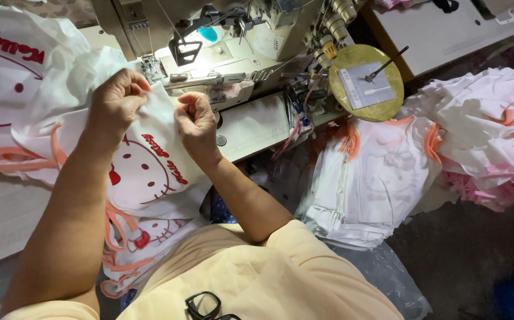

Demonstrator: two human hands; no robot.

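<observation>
My left hand (116,101) and my right hand (196,118) both pinch the top edge of a white garment piece (150,172) printed with a cartoon cat face and trimmed in coral pink. The cloth hangs down over my lap, just in front of the presser foot of an industrial sewing machine (221,47). The fingers of both hands are closed on the fabric edge, a few centimetres apart.
More white printed fabric (20,71) is piled at the left on the table. A stack of finished white and coral pieces (375,172) sits at the right, with another heap (494,130) beyond. A round yellow disc (366,83) and black glasses (206,305) are visible.
</observation>
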